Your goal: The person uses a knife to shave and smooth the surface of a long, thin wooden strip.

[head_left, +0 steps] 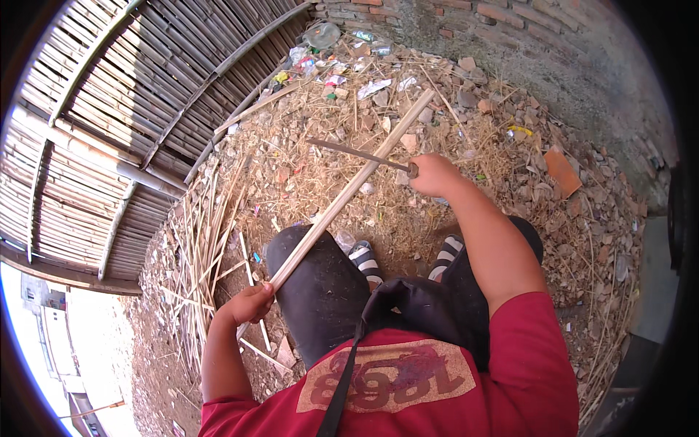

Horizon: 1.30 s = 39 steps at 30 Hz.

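My left hand is closed round the lower end of a long, pale split bamboo strip. The strip slants up and away to the right, passing over my left thigh. In my right hand is the handle of a knife with a long, narrow, dark blade. The blade lies across the upper part of the strip, its tip pointing left. Whether the edge bites into the bamboo I cannot tell. Most of the handle is hidden in my fist.
Thin bamboo strips lie in a loose pile at the left. A slatted bamboo wall stands at the far left, a brick wall at the back. Rubble and shavings cover the ground around my sandals. A broken tile lies at right.
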{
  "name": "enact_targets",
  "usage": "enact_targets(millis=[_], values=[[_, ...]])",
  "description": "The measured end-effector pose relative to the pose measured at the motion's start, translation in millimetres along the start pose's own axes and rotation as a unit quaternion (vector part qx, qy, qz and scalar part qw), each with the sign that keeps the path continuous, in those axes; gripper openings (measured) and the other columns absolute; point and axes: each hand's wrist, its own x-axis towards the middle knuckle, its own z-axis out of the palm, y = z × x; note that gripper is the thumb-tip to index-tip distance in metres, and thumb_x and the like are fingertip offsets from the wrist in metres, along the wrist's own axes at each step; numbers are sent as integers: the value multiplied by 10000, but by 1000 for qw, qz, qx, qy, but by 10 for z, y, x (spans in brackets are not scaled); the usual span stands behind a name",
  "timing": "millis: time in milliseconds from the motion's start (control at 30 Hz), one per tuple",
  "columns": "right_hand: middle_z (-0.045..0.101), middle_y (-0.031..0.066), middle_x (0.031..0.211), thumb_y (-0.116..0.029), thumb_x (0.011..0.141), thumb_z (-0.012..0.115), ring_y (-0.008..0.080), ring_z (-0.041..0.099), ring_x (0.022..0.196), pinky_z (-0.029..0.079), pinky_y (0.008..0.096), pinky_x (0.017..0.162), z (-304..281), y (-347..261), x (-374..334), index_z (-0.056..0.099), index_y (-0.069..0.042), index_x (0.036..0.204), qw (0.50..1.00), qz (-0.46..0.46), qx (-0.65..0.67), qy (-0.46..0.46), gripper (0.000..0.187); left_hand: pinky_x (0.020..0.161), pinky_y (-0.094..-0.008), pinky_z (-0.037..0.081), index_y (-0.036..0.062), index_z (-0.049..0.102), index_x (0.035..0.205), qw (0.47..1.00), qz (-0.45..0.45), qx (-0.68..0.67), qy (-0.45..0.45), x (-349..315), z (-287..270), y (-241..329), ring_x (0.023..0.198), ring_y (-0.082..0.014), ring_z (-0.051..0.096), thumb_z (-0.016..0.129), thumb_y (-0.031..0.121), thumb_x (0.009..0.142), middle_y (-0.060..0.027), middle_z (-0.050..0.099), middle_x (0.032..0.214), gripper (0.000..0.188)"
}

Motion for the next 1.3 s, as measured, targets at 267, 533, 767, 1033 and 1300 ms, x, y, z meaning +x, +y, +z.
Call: enact_targets(millis=[267, 533, 767, 1033, 1300], values=[[701, 175, 874, -221, 755, 675, 390, 684, 894, 545, 487, 800, -41, 75, 19, 706, -85, 905, 1000, 11, -1, 0, 206, 416, -291, 282, 122, 493, 814, 1000, 4, -22, -21, 28, -28, 37, 443, -112, 357, 462, 579, 1045, 21, 414, 585, 513], [717, 175, 920, -230, 765, 683, 367, 695, 918, 546, 474, 822, -213, -415, -190, 726, -73, 979, 993, -55, -96, -37, 268, 416, -295, 266, 116, 486, 793, 999, 5, -38, -22, 46, -15, -66, 423, -118, 341, 463, 592, 1039, 17, 408, 570, 536], [725, 172, 948, -219, 749, 673, 372, 701, 915, 562, 471, 836, -36, 106, 72, 723, -79, 963, 999, 42, 6, 12, 260, 426, -288, 262, 126, 482, 792, 1000, -12, -16, -2, -30, 36, 96, 441, -111, 323, 484, 610, 1024, 32, 382, 579, 537], [722, 129, 867, -185, 714, 689, 370, 703, 862, 558, 485, 774, -121, -281, -111, 718, -119, 903, 989, -85, -117, -17, 202, 438, -289, 271, 131, 464, 754, 999, 1, -36, -20, 98, -18, -51, 457, -100, 322, 503, 623, 1011, 49, 355, 574, 557], [710, 148, 946, -197, 758, 675, 355, 687, 917, 551, 478, 811, -197, -108, -119, 717, -126, 937, 998, 5, -50, 36, 197, 630, -432, 487, -5, 631, 883, 917, 169, 226, 283, -139, 340, 66, 651, -275, 634, 577, 481, 1004, -143, 634, 695, 504]])
